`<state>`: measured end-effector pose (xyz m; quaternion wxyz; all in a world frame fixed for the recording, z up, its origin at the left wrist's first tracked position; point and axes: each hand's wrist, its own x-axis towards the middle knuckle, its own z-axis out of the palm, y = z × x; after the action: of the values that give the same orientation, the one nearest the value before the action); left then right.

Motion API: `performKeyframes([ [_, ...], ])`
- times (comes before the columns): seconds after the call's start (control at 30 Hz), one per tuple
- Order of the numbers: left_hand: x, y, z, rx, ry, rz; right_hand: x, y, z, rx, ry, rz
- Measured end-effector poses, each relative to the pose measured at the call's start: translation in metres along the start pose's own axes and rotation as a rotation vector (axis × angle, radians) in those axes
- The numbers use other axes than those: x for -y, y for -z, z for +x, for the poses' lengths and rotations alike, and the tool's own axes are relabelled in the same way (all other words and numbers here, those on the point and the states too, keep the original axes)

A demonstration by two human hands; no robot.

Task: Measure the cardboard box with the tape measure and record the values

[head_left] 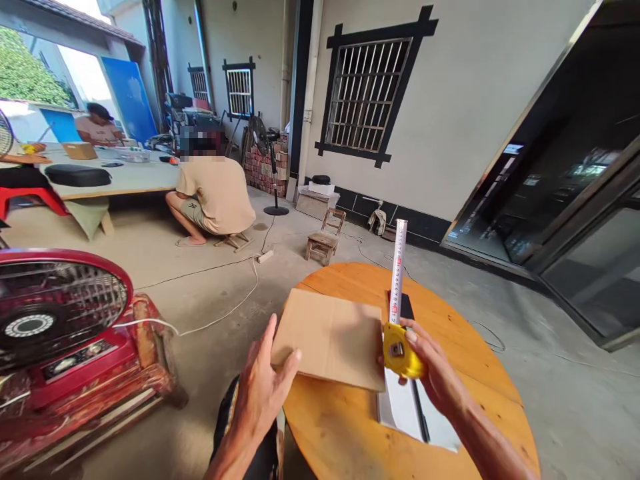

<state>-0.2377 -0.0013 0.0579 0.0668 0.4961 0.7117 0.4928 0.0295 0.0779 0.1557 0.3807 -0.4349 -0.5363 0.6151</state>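
Observation:
My left hand [265, 380] grips the left edge of a flat cardboard box [330, 339], thumb on its top face. The box is tilted a little above the round wooden table [480, 360]. In my right hand [425, 353] is a yellow tape measure [400, 351], its white blade [397, 273] drawn out and pointing up and away from me. Some right-hand fingers are hidden behind the tape's case, close to the box's right edge. Beneath lie white paper [400, 410] and a black pen [421, 410]. A dark flat object [407, 308] shows behind the blade.
A red fan [65, 327] stands at the left on a worn wooden support. Farther off, a person [215, 193] squats by a large table [135, 180], with other people around it. A small wooden chair [325, 237] and cables [220, 310] are on the floor.

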Motion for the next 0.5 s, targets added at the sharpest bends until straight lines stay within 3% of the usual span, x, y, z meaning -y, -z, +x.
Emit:
performKeyframes([
  [0.1, 0.004, 0.0, 0.0, 0.066, -0.1, -0.004, 0.003, -0.005, 0.023, 0.001, 0.009, -0.017],
  [0.2, 0.01, -0.004, -0.004, 0.08, -0.179, -0.026, -0.001, -0.013, 0.026, 0.001, -0.012, -0.013],
  [0.33, 0.016, -0.006, -0.006, 0.095, -0.157, -0.075, -0.003, -0.024, -0.005, 0.049, -0.119, 0.014],
  [0.5, 0.019, -0.012, -0.001, 0.092, -0.136, -0.116, -0.018, -0.047, -0.053, 0.149, -0.391, 0.105],
])
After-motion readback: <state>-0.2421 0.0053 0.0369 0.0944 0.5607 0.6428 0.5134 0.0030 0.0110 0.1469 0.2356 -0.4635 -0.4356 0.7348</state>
